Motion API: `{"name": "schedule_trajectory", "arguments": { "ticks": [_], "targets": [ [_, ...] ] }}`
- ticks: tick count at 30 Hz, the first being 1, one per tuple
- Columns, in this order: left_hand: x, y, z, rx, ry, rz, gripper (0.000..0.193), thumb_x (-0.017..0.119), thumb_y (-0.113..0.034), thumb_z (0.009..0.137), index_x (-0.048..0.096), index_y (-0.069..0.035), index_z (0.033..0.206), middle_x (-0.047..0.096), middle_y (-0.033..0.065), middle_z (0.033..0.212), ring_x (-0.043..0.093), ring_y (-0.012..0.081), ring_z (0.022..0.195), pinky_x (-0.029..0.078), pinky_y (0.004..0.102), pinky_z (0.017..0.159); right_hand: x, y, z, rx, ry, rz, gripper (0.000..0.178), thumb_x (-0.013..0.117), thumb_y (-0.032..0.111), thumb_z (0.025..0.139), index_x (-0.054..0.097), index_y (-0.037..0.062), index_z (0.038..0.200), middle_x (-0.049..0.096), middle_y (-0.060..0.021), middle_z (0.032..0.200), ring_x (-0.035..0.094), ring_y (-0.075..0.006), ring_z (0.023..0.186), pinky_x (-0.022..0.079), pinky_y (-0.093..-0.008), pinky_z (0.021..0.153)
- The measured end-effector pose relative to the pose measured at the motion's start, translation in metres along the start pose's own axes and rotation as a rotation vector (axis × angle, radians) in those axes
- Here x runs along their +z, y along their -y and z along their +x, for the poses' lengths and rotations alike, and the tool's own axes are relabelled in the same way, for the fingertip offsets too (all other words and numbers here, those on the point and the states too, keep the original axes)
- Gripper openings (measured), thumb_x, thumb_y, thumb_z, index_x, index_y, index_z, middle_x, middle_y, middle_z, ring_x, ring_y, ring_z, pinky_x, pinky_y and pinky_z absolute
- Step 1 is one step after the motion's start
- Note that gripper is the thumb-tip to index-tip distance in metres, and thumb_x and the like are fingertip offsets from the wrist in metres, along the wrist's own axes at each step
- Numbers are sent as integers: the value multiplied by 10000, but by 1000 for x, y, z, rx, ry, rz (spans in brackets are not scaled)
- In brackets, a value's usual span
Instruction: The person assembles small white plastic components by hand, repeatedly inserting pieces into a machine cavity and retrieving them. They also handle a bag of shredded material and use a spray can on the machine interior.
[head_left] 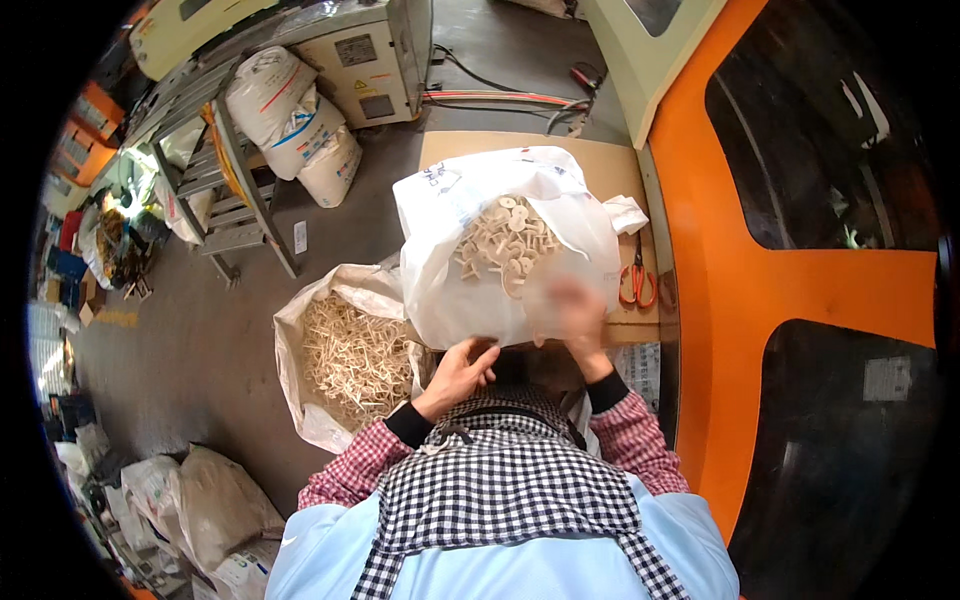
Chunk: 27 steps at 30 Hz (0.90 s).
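Note:
An opened white plastic bag (440, 290) lies in front of me, holding a heap of beige plastic pieces (505, 238) with round discs and short stems. My left hand (463, 374) is at the bag's near edge with its fingers curled and thumb pressed in; whatever it may hold is hidden. Over the bag's near right part is my right hand (572, 312), smeared by motion, so its fingers do not read clearly. Left of the bag stands a woven sack (290, 345) full of thin beige sprue sticks (358, 358).
Red-handled scissors (637, 284) lie right of the bag on a cardboard-covered surface (610, 165). An orange machine (690, 350) rises close on the right. Stacked white sacks (300, 130) and a metal step frame (225, 185) stand at far left. Hoses (500, 97) cross the floor behind.

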<state>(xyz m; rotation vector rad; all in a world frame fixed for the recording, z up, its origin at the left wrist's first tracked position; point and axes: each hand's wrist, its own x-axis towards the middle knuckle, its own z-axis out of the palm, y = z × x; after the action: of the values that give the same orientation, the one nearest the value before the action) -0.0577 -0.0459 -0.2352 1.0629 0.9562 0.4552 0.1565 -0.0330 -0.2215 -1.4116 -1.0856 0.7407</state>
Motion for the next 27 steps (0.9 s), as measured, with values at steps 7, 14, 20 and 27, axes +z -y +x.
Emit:
{"name": "schedule_trajectory", "arguments": {
  "ticks": [7,14,20,27],
  "targets": [
    [-9,-72,22,-1,432,-198,335,466,-181,956,476,21,1224,602,54,925,557,77,681,472,198,609,7,40,-21,378,-36,873,158,565,115,898,610,-21,965,649,-102,863,582,-112,691,495,-226,657],
    [4,-83,12,89,211,-305,245,500,-137,936,547,38,1101,614,73,863,609,115,688,506,222,603,-7,42,-46,281,233,488,455,490,244,942,370,1,1308,528,-123,1164,567,-165,978,468,-276,840],
    [14,-84,5,234,51,-333,207,534,-126,918,567,20,1061,627,66,843,600,105,666,489,209,592,-12,43,-57,193,560,282,304,496,163,938,513,-14,1186,587,-50,1013,558,-98,869,458,-249,790],
    [33,-77,5,362,-148,-222,188,549,-112,907,581,15,1043,626,48,791,581,82,641,455,197,562,-19,35,-48,289,522,436,262,501,143,934,526,-24,1135,630,-81,946,600,-117,795,490,-253,713]
  ]
}}
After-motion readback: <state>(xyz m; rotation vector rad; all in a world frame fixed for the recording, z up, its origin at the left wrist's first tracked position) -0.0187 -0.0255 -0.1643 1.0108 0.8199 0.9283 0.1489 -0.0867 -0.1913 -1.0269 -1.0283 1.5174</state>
